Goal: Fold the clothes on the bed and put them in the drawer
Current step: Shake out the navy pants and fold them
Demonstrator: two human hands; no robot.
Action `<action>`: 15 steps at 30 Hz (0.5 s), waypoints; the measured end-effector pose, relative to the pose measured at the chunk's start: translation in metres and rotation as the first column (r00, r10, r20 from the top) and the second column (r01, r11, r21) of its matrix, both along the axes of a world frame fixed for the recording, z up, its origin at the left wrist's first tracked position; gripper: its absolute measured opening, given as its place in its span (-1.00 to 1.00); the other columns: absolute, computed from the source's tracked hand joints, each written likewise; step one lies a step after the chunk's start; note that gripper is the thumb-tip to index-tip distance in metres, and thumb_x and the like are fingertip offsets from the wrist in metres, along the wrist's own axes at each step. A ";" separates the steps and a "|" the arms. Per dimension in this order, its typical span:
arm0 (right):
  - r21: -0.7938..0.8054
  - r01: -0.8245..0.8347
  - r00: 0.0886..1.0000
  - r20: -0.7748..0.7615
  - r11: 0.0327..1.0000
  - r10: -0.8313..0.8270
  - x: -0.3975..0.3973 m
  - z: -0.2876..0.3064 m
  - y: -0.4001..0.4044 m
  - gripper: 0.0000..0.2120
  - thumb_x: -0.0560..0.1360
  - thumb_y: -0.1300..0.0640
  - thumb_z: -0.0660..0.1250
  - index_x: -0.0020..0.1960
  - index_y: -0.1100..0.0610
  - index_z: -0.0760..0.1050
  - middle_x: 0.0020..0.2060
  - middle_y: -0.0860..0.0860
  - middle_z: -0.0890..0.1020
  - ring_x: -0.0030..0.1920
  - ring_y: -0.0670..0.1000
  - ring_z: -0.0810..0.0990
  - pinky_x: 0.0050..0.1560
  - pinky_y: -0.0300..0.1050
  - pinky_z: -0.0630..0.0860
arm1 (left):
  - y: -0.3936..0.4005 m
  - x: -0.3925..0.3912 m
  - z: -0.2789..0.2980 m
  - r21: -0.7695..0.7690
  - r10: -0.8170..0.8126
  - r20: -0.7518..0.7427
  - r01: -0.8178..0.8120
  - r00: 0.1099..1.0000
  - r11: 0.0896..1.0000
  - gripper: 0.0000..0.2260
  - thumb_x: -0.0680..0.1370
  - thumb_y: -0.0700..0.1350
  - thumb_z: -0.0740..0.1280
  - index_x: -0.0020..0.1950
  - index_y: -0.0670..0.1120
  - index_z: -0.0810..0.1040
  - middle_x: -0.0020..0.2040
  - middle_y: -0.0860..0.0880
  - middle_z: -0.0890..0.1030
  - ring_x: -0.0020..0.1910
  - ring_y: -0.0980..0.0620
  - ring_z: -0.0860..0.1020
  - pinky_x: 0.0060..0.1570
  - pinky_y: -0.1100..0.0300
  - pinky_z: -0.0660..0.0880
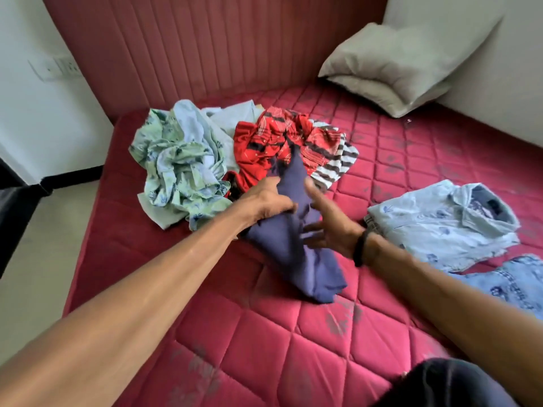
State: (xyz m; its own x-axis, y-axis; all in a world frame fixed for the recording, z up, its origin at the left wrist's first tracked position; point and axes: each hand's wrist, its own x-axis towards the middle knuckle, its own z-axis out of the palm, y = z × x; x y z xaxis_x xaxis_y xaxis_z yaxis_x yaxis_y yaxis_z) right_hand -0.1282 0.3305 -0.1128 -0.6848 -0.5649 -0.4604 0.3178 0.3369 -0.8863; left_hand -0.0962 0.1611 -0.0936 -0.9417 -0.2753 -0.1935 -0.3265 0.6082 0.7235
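Roughly a third in, I'd judge. Two items look folded already: a pale blue printed shirt (443, 224) and, just beside it at the frame's edge, a blue patterned piece (511, 280), both lying flat on the bed (264, 333) to the person's right. Neither's put away yet; no drawer in view.

Current item: a purple garment (302, 248), half dragged out of the pile, its top end tucked under the red stuff, lower end trailing toward the person. Left hand (264, 201) grips it near the top, fingers curled into the cloth. Right hand (326, 227) has its fingers spread wide and loose against the garment's right side, not gripping anything.

Left to fold, approx 4 crumpled pieces in the heap behind: a green floral one (176, 171), a light blue one (217, 118), a red patterned one (264, 148), a striped one (335, 163). More could hide underneath, can't tell. Plus the purple, so 5 to go, 2 done.

One pillow (393, 66) leans in the far corner.
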 end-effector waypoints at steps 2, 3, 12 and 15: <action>-0.193 0.104 0.973 0.221 0.976 -0.060 0.001 0.045 0.009 -0.42 0.48 -0.44 0.28 -0.09 0.11 0.63 -0.11 0.19 0.68 -0.17 0.18 0.69 0.01 0.23 0.66 | 0.035 0.008 0.037 -0.040 -0.214 -0.029 0.213 0.976 0.976 -0.39 0.21 0.00 0.44 0.26 -0.10 0.60 0.09 -0.08 0.71 0.06 -0.06 0.68 0.12 -0.04 0.61; -0.231 0.119 0.968 0.243 0.966 -0.062 -0.001 0.060 0.017 -0.54 0.56 -0.24 0.31 -0.13 0.15 0.64 -0.19 0.17 0.68 -0.25 0.16 0.70 -0.14 0.18 0.70 | 0.051 0.013 0.050 -0.015 -0.303 -0.027 0.302 0.953 0.953 -0.42 0.24 -0.03 0.45 0.26 -0.13 0.59 0.04 -0.09 0.71 0.01 -0.05 0.68 0.08 -0.02 0.62; -0.157 0.431 0.900 0.004 0.888 -0.436 0.005 0.110 0.177 -0.80 0.59 0.26 0.14 -0.01 0.29 0.53 -0.30 0.16 0.65 -0.31 0.12 0.66 -0.22 -0.09 0.64 | 0.130 0.029 0.048 0.513 0.268 -0.062 -0.200 0.961 0.835 -0.60 0.61 0.23 0.29 0.00 -0.11 0.62 -0.06 -0.14 0.65 -0.10 -0.15 0.62 -0.15 0.07 0.57; -0.222 0.515 0.849 -0.003 0.828 -0.529 0.003 0.120 0.229 -0.78 0.59 0.26 0.15 0.19 0.25 0.46 -0.17 0.19 0.63 -0.20 0.14 0.67 -0.14 -0.05 0.67 | 0.182 0.037 0.008 0.713 -0.011 0.409 -0.312 0.912 0.628 -0.41 0.57 0.36 0.18 0.20 -0.15 0.53 0.13 -0.30 0.58 0.01 -0.30 0.59 -0.08 -0.11 0.58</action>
State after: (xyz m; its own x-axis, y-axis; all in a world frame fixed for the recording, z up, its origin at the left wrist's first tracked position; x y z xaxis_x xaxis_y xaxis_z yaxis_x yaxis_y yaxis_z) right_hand -0.1252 0.5591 0.0073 -0.9273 -0.1915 -0.3216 0.3373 -0.0547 -0.9398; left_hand -0.0597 0.3429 -0.0854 -0.7221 -0.0119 -0.6917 -0.6793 -0.1770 0.7122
